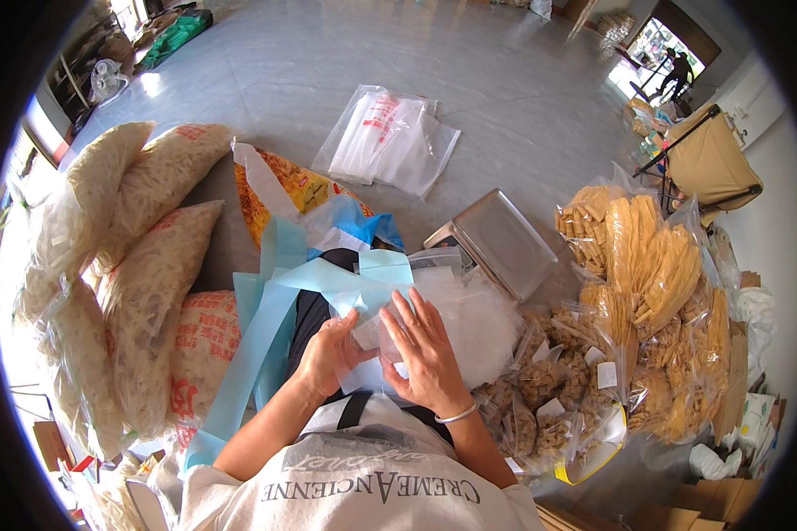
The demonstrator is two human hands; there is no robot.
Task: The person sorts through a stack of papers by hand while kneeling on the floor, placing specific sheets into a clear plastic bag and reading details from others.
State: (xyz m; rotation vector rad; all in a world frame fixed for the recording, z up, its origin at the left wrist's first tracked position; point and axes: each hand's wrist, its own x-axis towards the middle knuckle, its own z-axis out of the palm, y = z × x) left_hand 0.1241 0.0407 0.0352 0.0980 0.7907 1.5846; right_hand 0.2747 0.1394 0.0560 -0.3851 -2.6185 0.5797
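Observation:
My left hand [332,348] grips a small clear plastic bag [355,381] at its left side, thumb on top. A white label [368,333] with fine print shows beside that thumb. My right hand [428,362], wearing a silver bangle, lies over the bag's right side with its fingers extended; what is beneath the palm is hidden. Under and right of my hands spreads a pile of clear plastic bags [488,328] on my lap. A long light blue strip [259,352], apparently label backing, drapes over my leg and loops just beyond my fingers.
A digital scale with a steel pan [505,242] stands ahead right. Large filled sacks [156,318] crowd the left. Bagged brown pieces [558,378] and bagged yellow sticks [651,259] lie right. Folded plastic bags [392,143] and a printed yellow bag [292,189] are on the floor ahead.

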